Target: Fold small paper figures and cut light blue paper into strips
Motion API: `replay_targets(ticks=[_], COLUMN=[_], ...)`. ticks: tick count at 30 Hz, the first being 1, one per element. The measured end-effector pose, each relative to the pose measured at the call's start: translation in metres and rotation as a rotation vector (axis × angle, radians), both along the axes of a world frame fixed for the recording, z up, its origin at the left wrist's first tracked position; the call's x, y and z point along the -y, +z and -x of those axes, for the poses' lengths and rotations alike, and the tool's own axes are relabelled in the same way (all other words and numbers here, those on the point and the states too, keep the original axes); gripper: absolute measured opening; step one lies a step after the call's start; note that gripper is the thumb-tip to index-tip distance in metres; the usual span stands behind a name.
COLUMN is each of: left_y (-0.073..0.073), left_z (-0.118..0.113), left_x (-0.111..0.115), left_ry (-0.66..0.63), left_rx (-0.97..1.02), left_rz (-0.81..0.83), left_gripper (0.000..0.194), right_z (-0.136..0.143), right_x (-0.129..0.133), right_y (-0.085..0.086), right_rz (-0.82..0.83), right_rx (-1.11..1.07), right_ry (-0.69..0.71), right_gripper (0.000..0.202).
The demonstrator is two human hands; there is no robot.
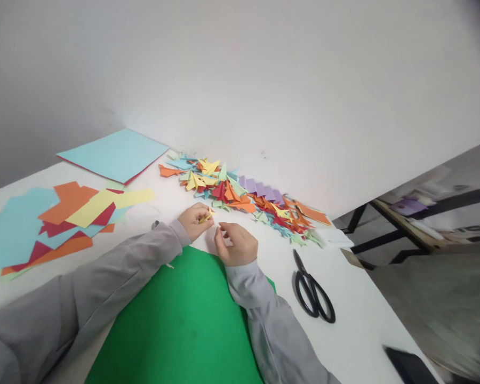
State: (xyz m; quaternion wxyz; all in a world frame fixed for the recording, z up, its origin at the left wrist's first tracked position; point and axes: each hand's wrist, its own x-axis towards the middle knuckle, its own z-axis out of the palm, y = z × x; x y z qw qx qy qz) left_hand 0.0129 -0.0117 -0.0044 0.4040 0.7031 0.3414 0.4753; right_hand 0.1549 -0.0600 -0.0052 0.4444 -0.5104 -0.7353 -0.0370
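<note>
White table (356,320), yellow paper (207,216) in left hand (194,222)

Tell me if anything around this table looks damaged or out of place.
Small dark scuffs mark the wall just above the heap of folded paper pieces, odd against its otherwise pale surface; nothing looks spilled.

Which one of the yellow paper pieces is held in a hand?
The small yellow piece, pinched in the left hand. The other visible yellow pieces lie in the folded pile or among the flat papers.
</note>
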Motion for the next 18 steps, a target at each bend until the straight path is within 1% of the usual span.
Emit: replay_targets(ticks=[2,4,5,6,8,11,15,18], left_y=[-0.001,-0.002,-0.002,-0.003,-0.003,-0.001,0.0,0.001], left_z=[0.0,0.0,0.0,0.0,0.0,0.0,-0.001,-0.001], left_x=[0.0,0.0,0.001,0.001,0.002,0.003,0.003,0.003], left_ry=[0.007,0.01,0.008,0.006,0.003,0.005,-0.005,-0.011], left_rx=[0.001,-0.007,-0.014,-0.022,-0.04,-0.07,-0.103,-0.112], left_rz=[-0.008,-0.014,-0.017,-0.021,-0.032,-0.056,-0.086,-0.104], left_gripper=[0.008,0.007,0.007,0.006,0.005,0.005,0.006,0.006], right_z=[0.004,0.007,0.008,0.009,0.009,0.01,0.009,0.009], right_x=[-0.004,-0.008,-0.01,-0.011,-0.012,-0.011,-0.01,-0.01], right_y=[-0.002,-0.001,0.001,0.003,0.008,0.016,0.021,0.021], right_rz=[0.301,0.627,0.764,0.867,0.98,1.044,1.125,1.143], right_rx=[-0.445,-0.837,-0.979,-1.077,-1.174,-1.219,-1.218,-1.193], right_ry=[0.02,0.101,0.149,0.188,0.219,0.192,0.142,0.148], right_gripper=[0.022,0.025,0.024,0.022,0.017,0.013,0.014,0.015])
